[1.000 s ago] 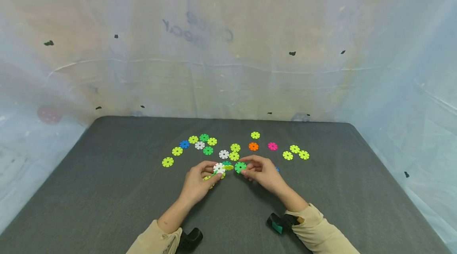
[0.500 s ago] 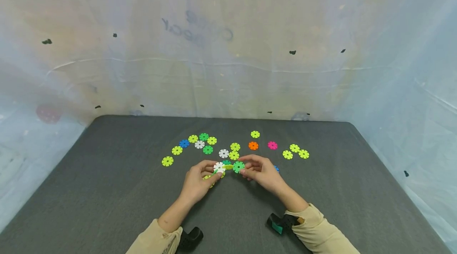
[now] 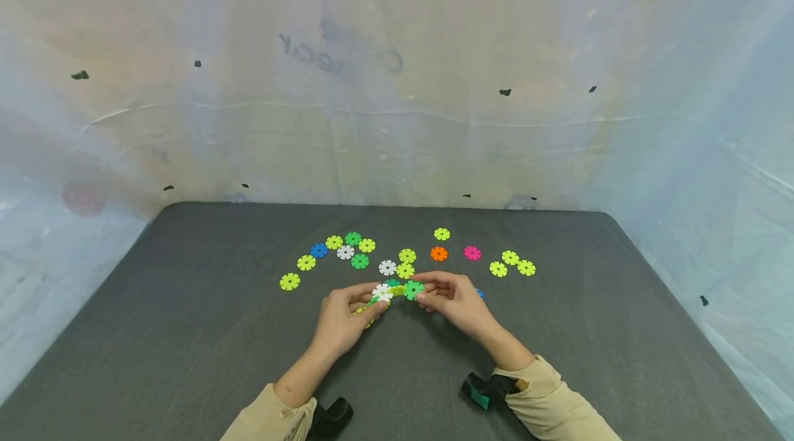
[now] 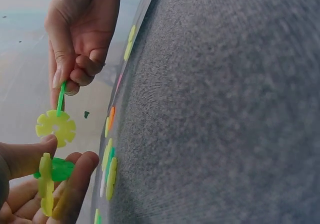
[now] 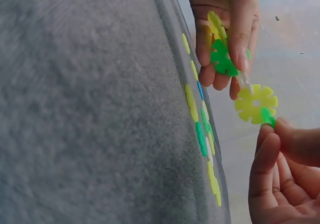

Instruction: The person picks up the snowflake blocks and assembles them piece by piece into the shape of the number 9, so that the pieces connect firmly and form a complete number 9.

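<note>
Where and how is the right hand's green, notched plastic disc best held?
The green disc is probably best pinched by its right rim, from the right, as the right hand does: it's thin, and its opposite edge meets the yellow notched plastic disc.

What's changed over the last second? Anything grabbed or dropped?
The right hand brought the green disc it pinches leftward, closing the gap to the yellow disc; the two now touch. Nothing was taken hold of or let go. Unchanged: the left hand's grip on the joined discs, and the loose discs on the table.
</note>
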`<state>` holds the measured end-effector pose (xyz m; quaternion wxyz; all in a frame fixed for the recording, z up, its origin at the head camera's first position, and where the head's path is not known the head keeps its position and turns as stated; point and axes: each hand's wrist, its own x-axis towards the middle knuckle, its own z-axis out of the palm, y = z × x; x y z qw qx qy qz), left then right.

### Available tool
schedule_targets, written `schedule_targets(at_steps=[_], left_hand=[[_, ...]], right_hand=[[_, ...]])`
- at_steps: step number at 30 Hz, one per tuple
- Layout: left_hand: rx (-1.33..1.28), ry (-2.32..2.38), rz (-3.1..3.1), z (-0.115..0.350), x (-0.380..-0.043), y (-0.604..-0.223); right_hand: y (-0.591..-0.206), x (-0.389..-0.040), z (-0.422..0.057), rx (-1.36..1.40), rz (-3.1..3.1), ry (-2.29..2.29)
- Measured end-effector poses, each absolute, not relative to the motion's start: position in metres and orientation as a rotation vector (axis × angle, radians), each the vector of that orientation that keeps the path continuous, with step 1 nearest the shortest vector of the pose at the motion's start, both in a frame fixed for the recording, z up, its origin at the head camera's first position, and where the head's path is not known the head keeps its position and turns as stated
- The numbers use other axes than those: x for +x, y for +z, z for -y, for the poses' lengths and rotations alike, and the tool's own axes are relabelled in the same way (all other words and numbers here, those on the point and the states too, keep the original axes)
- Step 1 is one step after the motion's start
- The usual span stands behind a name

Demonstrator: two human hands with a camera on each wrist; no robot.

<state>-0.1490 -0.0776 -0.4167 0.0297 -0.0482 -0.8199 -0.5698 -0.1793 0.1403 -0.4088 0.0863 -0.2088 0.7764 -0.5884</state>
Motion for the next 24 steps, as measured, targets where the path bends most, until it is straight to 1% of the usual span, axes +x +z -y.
schedule_targets(at_steps=[17,24], left_hand=[[-0.275,-1.745,2.520,0.0778,-0.1435,-0.4138],[-0.263,-1.593,2.570,0.0774,-0.1420,-0.4075]], right_hand=[[-0.4096,-0.1758,-0.1389,-0.614,-2.342,-1.724],[-0.4129,-0.1745,-0.1388,-0.663,-2.322,-1.735]])
